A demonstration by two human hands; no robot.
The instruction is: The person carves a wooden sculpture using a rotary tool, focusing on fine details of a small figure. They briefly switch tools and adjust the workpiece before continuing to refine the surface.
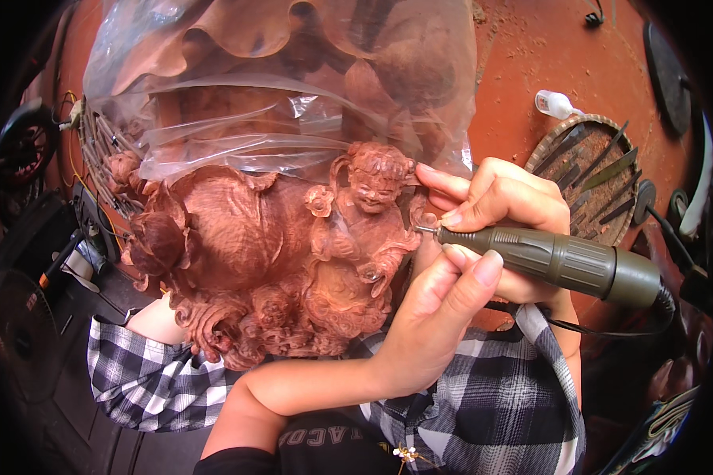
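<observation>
A reddish-brown wood carving (pixel 230 229) stands close in front of me, with a smiling figure (pixel 372 186) at its right side and curled, ruffled relief around it. My right hand (pixel 519 202) grips a dark green rotary carving tool (pixel 562 260) like a pen. One of its fingertips rests by the figure's head. The tool's thin metal tip is at the curled detail beside the figure's shoulder. Below the tool, my left hand (pixel 440 313) is closed, thumb and fingertips against the handpiece. Its other fingers are partly hidden behind the carving and the tool.
Clear plastic sheeting (pixel 238 138) covers the carving's upper part. A round woven tray (pixel 602 210) of chisels and a white bottle (pixel 557 104) lie to the right on the red floor (pixel 531 47). The tool's black cable (pixel 610 331) loops below it. Plaid cloth (pixel 483 372) covers my lap.
</observation>
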